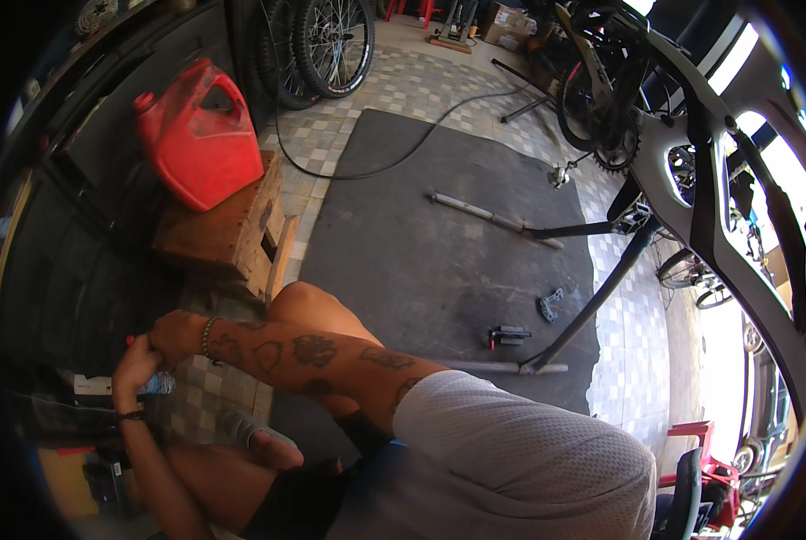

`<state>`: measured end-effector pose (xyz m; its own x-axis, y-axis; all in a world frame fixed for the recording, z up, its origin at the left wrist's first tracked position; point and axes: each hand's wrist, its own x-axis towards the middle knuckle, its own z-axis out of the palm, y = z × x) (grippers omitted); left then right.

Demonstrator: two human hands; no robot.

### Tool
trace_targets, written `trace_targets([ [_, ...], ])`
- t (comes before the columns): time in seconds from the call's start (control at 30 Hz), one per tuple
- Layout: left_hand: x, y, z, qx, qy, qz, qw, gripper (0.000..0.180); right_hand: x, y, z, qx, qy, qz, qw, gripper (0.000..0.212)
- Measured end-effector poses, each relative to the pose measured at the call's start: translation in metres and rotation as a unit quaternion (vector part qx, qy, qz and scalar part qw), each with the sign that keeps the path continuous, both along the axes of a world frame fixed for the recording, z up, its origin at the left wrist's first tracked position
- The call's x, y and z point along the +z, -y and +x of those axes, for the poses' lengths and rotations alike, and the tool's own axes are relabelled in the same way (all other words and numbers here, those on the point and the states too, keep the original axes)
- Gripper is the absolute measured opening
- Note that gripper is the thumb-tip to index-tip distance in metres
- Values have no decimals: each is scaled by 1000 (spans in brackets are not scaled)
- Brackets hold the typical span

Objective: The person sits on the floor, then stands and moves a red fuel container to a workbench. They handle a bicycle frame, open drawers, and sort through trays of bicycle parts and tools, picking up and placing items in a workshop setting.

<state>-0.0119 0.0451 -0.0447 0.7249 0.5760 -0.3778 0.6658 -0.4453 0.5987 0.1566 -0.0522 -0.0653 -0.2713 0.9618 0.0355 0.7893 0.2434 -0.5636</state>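
Observation:
My two hands meet low at the left, in front of the dark cabinet. My left hand (pixel 136 364) is closed, its fingers up against my right hand (pixel 176 335), which is also curled shut. A small red piece (pixel 130 340) shows at the fingertips; the hands hide what it belongs to. Next to my left palm a clear ridged plastic bottle (pixel 161 383) shows in part; I cannot tell whether it is gripped or stands behind. My tattooed right forearm (pixel 304 353) reaches across my bent knee.
A red jerrycan (pixel 203 135) stands on a wooden crate (pixel 214 229) beside the dark cabinet (pixel 88 171). On the black mat (pixel 394 261) lie a black pedal (pixel 509 337), a grey metal part (pixel 550 305) and stand legs (pixel 484 212). A bike frame (pixel 691 166) rises at right.

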Motion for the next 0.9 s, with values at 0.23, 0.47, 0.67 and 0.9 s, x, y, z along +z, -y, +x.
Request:
trace_targets([
  [0.23, -2, 3, 4, 9, 30, -65, 997, 40, -19, -2, 2, -31, 1, 24, 999, 48],
  [0.47, 10, 9, -3, -35, -27, -9, 999, 37, 11, 3, -8, -6, 22, -45, 999, 47],
  [0.67, 17, 17, 14, -34, -27, -18, 999, 35, -6, -3, 8, 16, 27, -41, 999, 50],
  [0.9, 30, 31, 7, 5, -15, -45, 999, 35, 0, 0, 1, 22, 37, -70, 997, 53],
])
